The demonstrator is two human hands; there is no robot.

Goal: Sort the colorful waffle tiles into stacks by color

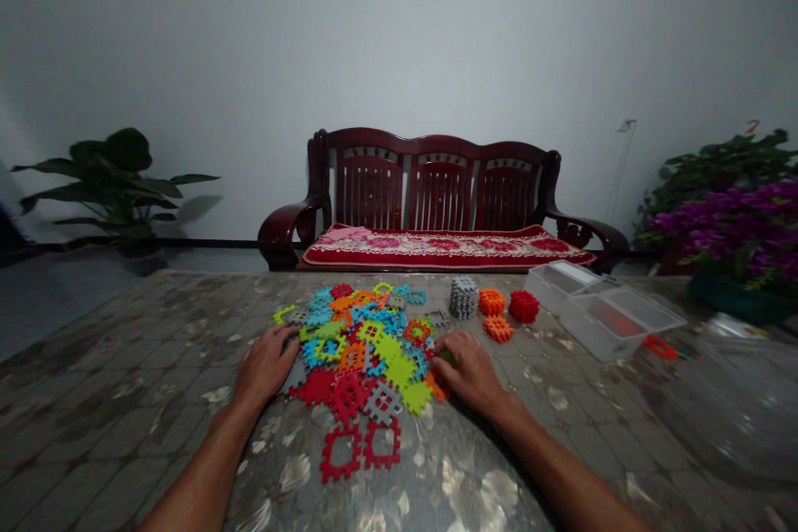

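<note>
Left grip (267, 362) and right grip (469, 367) flank tile pile (394, 359); tablecloth (137, 382) stretches outward.

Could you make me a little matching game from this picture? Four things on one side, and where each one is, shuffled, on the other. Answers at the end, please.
Things:
1. Grey stack
2. Square red frames
3. Purple flowers
4. Left hand

Places:
A. In a teal pot on the right
B. At the left edge of the colourful pile
C. Beside the orange stacks
D. On the near side of the colourful pile

Right pairs: 1-C, 2-D, 3-A, 4-B
</note>
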